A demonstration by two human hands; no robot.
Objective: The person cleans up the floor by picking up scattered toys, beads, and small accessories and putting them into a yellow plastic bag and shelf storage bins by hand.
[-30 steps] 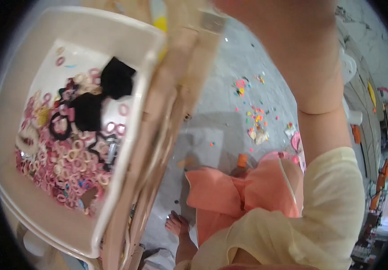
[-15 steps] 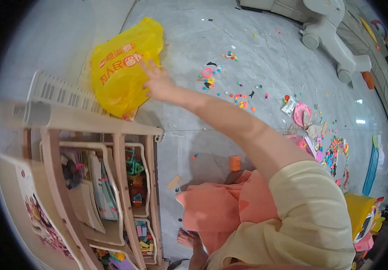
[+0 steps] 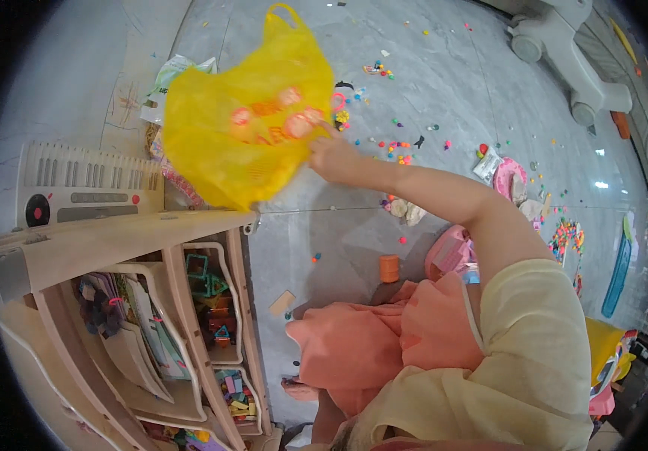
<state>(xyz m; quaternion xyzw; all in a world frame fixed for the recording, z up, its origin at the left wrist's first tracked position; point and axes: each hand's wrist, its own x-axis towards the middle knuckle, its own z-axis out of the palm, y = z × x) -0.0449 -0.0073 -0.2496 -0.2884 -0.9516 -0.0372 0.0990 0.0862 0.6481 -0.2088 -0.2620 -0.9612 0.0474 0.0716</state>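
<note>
My right hand reaches out over the floor, its fingers closed on the side of a large yellow plastic bag with red and white print. The bag hangs spread out, one handle loop sticking up at its top. It overlaps a green and white packet and the right end of a white toy keyboard. Beside my coral skirt, low in the picture, a bit of bare skin shows near the floor. It may be my left hand, but its fingers do not show clearly.
A wooden shelf with bins of books and blocks stands at left. Small colourful beads lie scattered over the grey floor. An orange cup and a pink bag are ahead of my skirt. A grey wheeled stand is far right.
The yellow bag has moved right and spread out, uncovering more of the keyboard and the packet. My right hand went from spread fingers against the bag to gripping its side, farther right.
</note>
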